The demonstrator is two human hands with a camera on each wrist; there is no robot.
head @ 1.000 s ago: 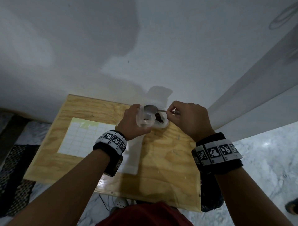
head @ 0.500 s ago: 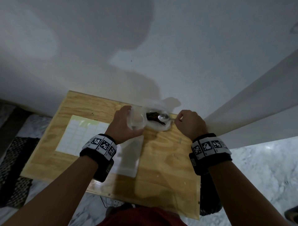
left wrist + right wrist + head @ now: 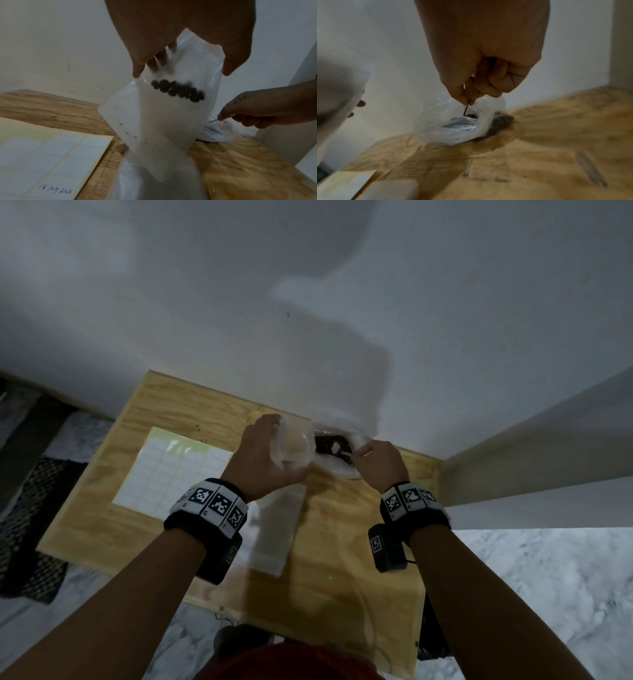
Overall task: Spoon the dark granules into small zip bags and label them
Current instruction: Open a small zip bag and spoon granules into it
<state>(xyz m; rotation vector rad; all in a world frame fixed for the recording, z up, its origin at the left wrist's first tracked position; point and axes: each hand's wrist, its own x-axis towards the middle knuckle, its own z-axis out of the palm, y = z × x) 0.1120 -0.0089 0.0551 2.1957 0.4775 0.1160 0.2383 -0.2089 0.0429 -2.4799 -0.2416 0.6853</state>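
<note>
wall (image 3: 308, 302) behind, label sheet (image 3: 164, 470) left

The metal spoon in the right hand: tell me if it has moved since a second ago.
Yes. The metal spoon, then raised at the small zip bag's mouth, now dips into the clear plastic bag of dark granules by the wall, gripped by the right hand.

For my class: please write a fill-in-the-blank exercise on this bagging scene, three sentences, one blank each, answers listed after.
1. The left hand holds up a small zip bag with dark ____ inside.
2. The right hand dips a spoon into the large clear ____ on the wooden board.
3. The label sheet bears a handwritten ____.

Answers: granules; bag; date
</note>
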